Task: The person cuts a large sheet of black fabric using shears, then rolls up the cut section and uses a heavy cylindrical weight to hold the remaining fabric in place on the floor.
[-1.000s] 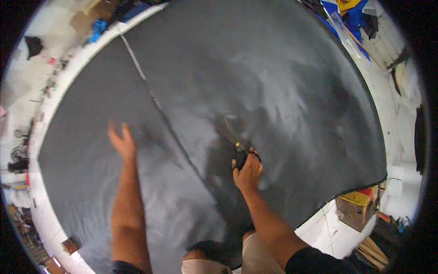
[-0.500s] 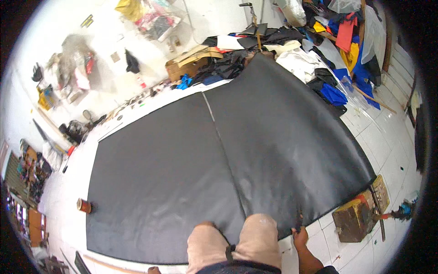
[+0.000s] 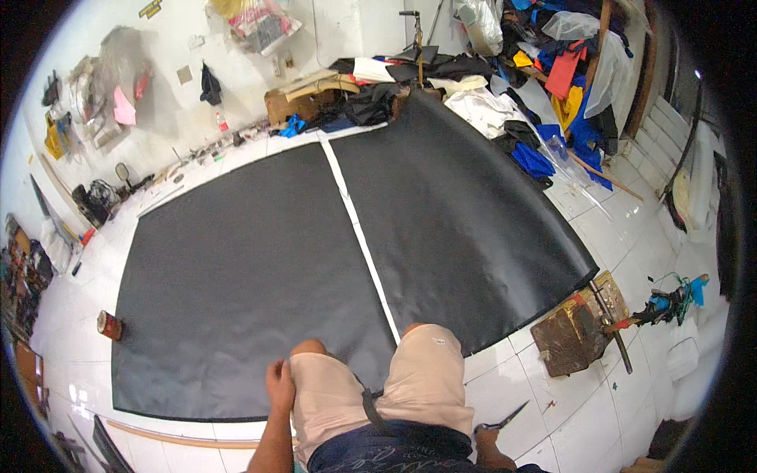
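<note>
Two large black sheets of smooth leather-like material lie on the floor before me: a left sheet [image 3: 229, 268] and a right sheet [image 3: 465, 236]. A pale strip of tiled floor shows between their straight edges. My left hand [image 3: 278, 385] is beside my left knee, over the near edge of the left sheet, fingers loosely apart and holding nothing visible. My right hand [image 3: 486, 438] is low beside my right thigh, closed around the handle of dark scissors [image 3: 509, 418]. Their pointed blades angle away to the right, over the tiles, apart from the sheets.
A brown tin [image 3: 110, 325] stands at the left sheet's edge. A worn block [image 3: 569, 335] with a metal bar sits near the right sheet's corner. Scraps [image 3: 489, 110] and a cardboard box [image 3: 303, 102] are heaped at the back. A wooden strip [image 3: 181, 438] lies in front.
The gap between the black sheets has widened into a continuous strip. My right hand has drawn back from the right sheet's edge; my left hand has risen beside my knee. The view has shifted.
</note>
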`<state>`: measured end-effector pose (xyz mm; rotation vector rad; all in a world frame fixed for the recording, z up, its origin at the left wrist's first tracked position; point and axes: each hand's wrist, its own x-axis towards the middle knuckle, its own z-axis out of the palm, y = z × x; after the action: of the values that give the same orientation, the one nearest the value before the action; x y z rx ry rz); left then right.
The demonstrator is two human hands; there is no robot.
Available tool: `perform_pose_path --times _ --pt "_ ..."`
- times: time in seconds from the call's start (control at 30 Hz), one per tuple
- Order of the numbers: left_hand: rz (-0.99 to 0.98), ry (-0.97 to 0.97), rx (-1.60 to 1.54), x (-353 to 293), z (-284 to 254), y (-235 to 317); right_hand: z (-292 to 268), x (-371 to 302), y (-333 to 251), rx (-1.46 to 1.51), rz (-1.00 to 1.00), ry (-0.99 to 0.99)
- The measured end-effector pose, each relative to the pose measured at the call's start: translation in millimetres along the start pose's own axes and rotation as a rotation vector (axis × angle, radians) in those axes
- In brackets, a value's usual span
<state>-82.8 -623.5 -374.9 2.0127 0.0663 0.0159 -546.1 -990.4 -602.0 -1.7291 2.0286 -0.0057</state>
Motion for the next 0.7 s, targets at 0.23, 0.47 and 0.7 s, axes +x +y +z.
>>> perform_pose_path --times 0.23,0.47,0.7 --pt "0.41 -0.301 0.352 -8.5 30.8 80.5 -58.7 67.8 -25.8 -0.763 -0.606 -0.463" --pt "0.368 -0.273 0.441 -45.8 3.3 103.1 -54.9 -16.1 -257.4 -0.168 -0.998 -0.29" --pt "0.427 -0.246 0.52 -72.4 -30.0 132.6 31.3 -12.8 -334.2 -0.371 -1.413 -0.271"
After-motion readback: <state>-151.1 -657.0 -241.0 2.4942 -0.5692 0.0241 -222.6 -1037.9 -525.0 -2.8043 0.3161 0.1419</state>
